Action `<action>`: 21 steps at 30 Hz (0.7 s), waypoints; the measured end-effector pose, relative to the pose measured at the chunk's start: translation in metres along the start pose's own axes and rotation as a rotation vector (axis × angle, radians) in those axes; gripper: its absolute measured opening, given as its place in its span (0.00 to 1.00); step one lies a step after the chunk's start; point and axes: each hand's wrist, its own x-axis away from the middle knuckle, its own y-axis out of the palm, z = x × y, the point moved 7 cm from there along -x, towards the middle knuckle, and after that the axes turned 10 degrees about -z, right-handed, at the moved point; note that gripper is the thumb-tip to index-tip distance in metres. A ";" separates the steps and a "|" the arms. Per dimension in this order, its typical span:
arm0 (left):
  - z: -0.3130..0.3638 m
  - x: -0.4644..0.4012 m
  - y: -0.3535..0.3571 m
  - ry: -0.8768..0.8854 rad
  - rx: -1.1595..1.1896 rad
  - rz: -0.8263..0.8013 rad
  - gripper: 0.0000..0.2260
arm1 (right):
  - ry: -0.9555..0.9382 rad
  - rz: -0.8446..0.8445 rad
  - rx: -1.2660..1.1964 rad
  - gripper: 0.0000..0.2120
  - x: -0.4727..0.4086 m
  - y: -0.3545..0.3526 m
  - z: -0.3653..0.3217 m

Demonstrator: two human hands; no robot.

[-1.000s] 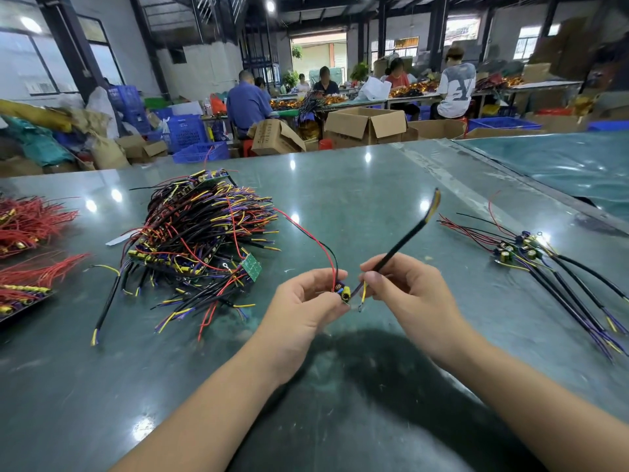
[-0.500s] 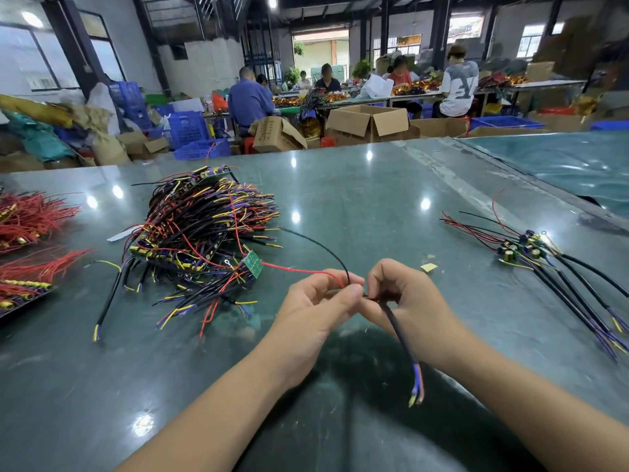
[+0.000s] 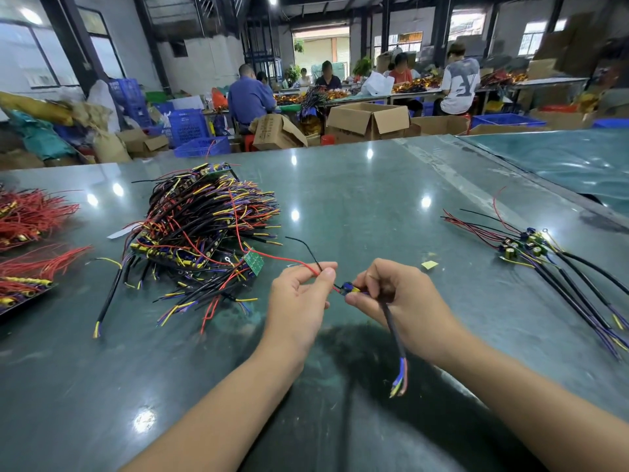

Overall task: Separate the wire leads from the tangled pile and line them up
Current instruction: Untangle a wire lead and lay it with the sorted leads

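Left of my grip, the tangled pile (image 3: 200, 240); right, lined-up leads (image 3: 558, 267).
My left hand (image 3: 299, 301) pinches red and black wires (image 3: 289, 258); my right hand (image 3: 405, 301) grips the black cable (image 3: 394, 332).

Glossy green table (image 3: 357, 185): tangled pile (image 3: 204, 233) left, lined-up leads (image 3: 558, 267) right, red wire bundles (image 3: 30, 240) far left.

Both hands meet at centre, left hand (image 3: 299, 294) and right hand (image 3: 401, 298) with fingers curled in pinches.
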 end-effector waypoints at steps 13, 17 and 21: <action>-0.003 -0.010 -0.025 -0.017 0.335 0.121 0.05 | 0.000 -0.158 -0.124 0.20 0.000 0.003 -0.016; -0.002 -0.012 -0.033 -0.013 0.352 0.154 0.05 | 0.004 -0.228 -0.161 0.19 0.002 0.007 -0.018; -0.004 -0.017 -0.047 -0.030 0.397 0.212 0.05 | 0.027 -0.295 -0.186 0.19 0.005 0.009 -0.016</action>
